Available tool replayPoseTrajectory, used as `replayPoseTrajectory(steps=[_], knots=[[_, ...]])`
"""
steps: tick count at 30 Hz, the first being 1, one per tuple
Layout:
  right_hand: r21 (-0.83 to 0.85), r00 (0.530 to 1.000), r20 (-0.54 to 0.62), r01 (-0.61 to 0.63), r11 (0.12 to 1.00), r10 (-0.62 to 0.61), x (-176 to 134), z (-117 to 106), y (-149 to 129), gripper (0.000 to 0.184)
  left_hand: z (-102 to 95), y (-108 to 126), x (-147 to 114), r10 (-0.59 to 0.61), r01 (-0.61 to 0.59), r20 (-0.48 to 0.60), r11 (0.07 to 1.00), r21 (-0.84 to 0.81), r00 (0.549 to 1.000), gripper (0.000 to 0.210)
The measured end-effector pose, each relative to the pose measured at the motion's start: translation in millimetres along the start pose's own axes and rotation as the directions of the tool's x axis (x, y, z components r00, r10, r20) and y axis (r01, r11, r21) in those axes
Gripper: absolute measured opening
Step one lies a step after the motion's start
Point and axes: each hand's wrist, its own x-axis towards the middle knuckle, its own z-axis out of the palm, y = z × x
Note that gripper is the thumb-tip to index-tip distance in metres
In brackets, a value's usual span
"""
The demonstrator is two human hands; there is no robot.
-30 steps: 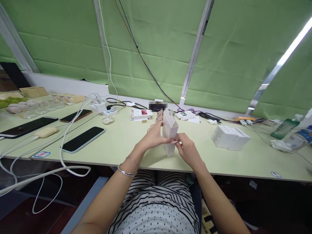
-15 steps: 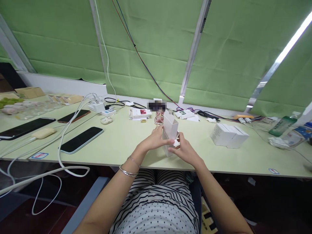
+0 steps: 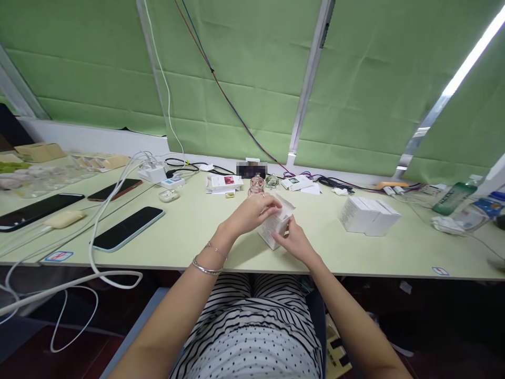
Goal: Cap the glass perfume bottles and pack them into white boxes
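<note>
Found a small white cardboard carton [image 3: 271,234] near the front edge of the tabletop [image 3: 315,210], top end up, between the hands. Noted smooth, flat walls, squared edges and faint grey marking on the left-facing wall. Saw a thin, pale flap [image 3: 287,204] raised at the top.

Observed the left hand [image 3: 252,213] over the top of the carton, fingers bent and partly closed at the opening; could not tell whether pinching anything. Observed the right hand [image 3: 298,243] curled round the right side, gripping the carton with thumb against the near wall and fingers partly hidden. Recorded a smooth, silvery bangle [image 3: 207,269] on the left wrist.

Logged a block of white cartons [image 3: 369,216], crisp-edged and finely printed on one face, well apart to the right. Recorded a round, clear container [image 3: 256,182] with pinkish contents beyond the hands, near a short, shiny, gold-coloured cylinder [image 3: 229,195]. Noted a glossy, dark-screened smartphone [image 3: 128,229] lying flat to the left, a green translucent bottle [image 3: 453,199] leaning at far right, and creased green fabric panels [image 3: 244,79] behind.
</note>
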Motion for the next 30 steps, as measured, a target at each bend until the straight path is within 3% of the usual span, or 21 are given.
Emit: replayPoseTrajectory(steps=[3,7,11,15,19,22,25,28,30], knots=[[-0.066,0.999,-0.053,-0.004,0.998,0.001,1.9,-2.9,6.4,0.032,16.8,-3.4,-7.0,0.023,-0.013,-0.073,0.992,0.128,0.997,0.020],[-0.091,0.998,-0.038,0.038,0.995,-0.042,2.6,-10.1,9.3,0.033,28.2,-7.4,-5.9,0.093,-0.054,-0.170,0.974,0.219,0.981,0.043],[-0.102,0.999,-0.034,-0.012,0.995,0.009,2.8,-13.0,9.3,0.031,42.4,-12.2,-4.5,0.112,-0.058,-0.216,0.968,0.244,0.970,0.012],[-0.126,0.997,-0.068,-0.056,0.990,0.048,4.6,-11.9,11.5,0.030,58.4,-9.9,-13.9,0.055,-0.003,-0.243,0.978,0.209,0.969,0.021],[-0.229,0.987,-0.144,-0.109,0.967,0.077,9.9,-26.4,20.7,0.030,50.8,-7.5,-22.7,-0.005,0.044,-0.187,0.978,0.205,0.982,0.031],[-0.382,0.930,-0.317,-0.304,0.873,0.185,13.8,-52.5,39.3,0.031,33.0,-17.4,-28.3,-0.182,0.222,-0.184,0.947,0.230,0.966,0.033],[-0.395,0.843,-0.467,-0.468,0.791,0.266,13.9,-80.4,65.4,0.038,15.9,-35.8,-36.0,-0.451,0.463,-0.112,0.839,0.286,0.886,0.035],[-0.329,0.752,-0.584,-0.564,0.757,0.306,10.8,-98.6,88.9,0.045,4.8,-53.5,-44.6,-0.701,0.649,0.011,0.667,0.366,0.714,0.039],[-0.294,0.716,-0.631,-0.578,0.761,0.300,9.3,-103.5,100.0,0.048,1.8,-62.0,-50.1,-0.793,0.715,0.055,0.574,0.399,0.606,0.041]])
